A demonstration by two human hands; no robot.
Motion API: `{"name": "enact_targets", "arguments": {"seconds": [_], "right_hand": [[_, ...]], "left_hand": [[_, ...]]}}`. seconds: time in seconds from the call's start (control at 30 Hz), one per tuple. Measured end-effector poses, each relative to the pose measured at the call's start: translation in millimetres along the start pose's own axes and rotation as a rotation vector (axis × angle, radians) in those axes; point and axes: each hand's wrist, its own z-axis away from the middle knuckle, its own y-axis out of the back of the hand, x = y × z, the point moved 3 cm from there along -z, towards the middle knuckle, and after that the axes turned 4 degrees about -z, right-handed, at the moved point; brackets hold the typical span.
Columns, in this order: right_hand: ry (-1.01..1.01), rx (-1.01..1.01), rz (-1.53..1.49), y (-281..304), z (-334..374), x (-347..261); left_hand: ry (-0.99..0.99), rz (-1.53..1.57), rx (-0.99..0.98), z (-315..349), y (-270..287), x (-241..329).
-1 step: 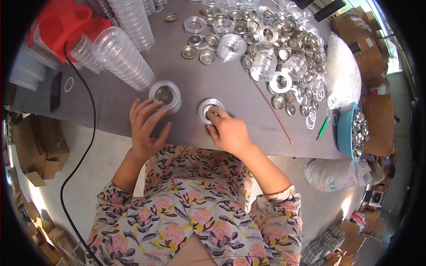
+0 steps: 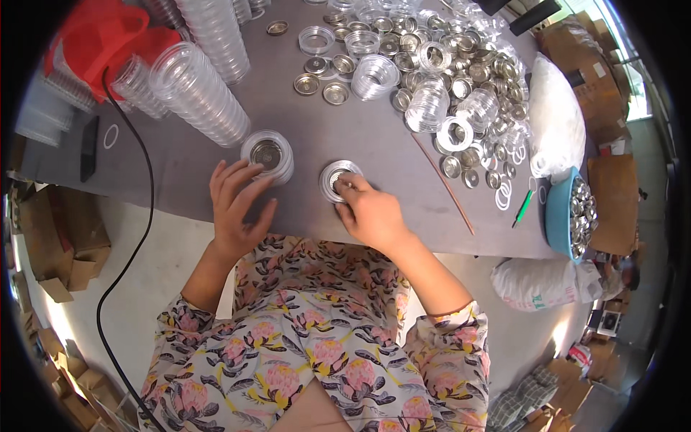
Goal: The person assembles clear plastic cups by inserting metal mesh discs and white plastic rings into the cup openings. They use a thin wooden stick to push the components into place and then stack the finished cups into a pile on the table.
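My left hand (image 2: 242,200) is open, its fingers spread over the table. Its fingertips are at the near side of a short stack of clear plastic rings (image 2: 286,167) with a round silver metal cup (image 2: 266,154) inside. My right hand (image 2: 370,211) has thumb and fingers drawn together over a clear round plastic piece (image 2: 327,175) lying flat on the table. A small silver insert (image 2: 336,180) shows at its centre, partly covered by the fingertips. Whatever is pinched there is hidden by the fingers.
Tall stacks of clear plastic cups (image 2: 194,90) lean at the left beside a red bag (image 2: 101,45). Metal caps and clear rings are heaped (image 2: 461,68) at the far right. Nearby are a thin brown stick (image 2: 444,184), a green-handled tool (image 2: 524,209) and a blue basin (image 2: 558,216) of metal parts.
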Motion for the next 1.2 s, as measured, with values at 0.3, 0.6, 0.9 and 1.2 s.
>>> {"name": "enact_targets", "arguments": {"seconds": [0.3,0.6,0.9,1.2], "right_hand": [[-0.117,-0.062,0.010,0.1,-4.4,-7.4],[-0.087,-0.001,-0.073,0.4,-6.1,0.5],[0.291,0.273,-0.259,42.2,-69.2,-68.9],[0.245,0.049,-0.213,19.2,-76.3,-80.8]], "left_hand": [[0.074,0.056,0.120,13.4,-11.6,0.0],[0.240,0.237,0.153,31.0,-26.1,5.1],[0.461,0.415,0.158,24.8,-42.8,-18.5],[0.435,0.425,0.132,19.9,-36.7,-22.1]]}}
